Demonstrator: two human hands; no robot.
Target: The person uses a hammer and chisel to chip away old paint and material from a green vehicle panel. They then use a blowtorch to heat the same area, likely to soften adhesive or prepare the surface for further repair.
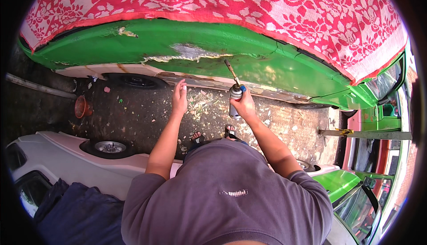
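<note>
My right hand (245,107) grips a gas canister with a torch head, a blow torch (235,93), in front of the green car. The torch's metal nozzle points up toward the car's side panel (200,67), and a blue knob shows beside my fingers. I cannot make out a flame. My left hand (180,97) is held up on the other side with its fingers stretched out and nothing in it. Ahead of the hands, a ragged bare grey patch (189,51) with peeling edges breaks the green paint. More scraped, patchy paint runs along the lower sill.
A red and white floral cloth (213,0) covers the green car's top. Paint flakes litter the ground (202,105) between the cars. Behind me stands a pale car (71,158) with dark blue cloth (80,214) on it. An orange-brown pot (82,107) stands at left; a post (369,134) at right.
</note>
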